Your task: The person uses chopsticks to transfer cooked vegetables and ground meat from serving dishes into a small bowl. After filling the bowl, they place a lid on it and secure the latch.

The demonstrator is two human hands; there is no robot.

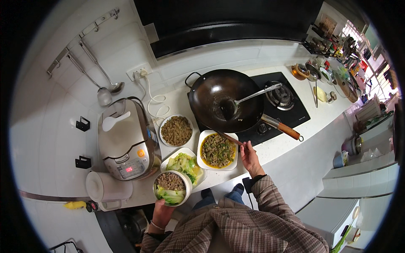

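Bowl (pixel 171 187) in my left grip, chopsticks (pixel 230 138) in my right, at the front edge of the table (pixel 270 152).

My left hand (pixel 162 213) is closed under the round bowl of greens and minced meat, holding it just off the table's front edge beside the plate of greens (pixel 185 165). My right hand (pixel 250 158) is pinched shut on the chopsticks, whose tips reach over the square plate of shredded stir-fry (pixel 217 150) near the front edge. Behind it sits the black wok (pixel 225 99) with a ladle (pixel 249 99) on the stove; a rice cooker (pixel 126 141) stands toward the left end.
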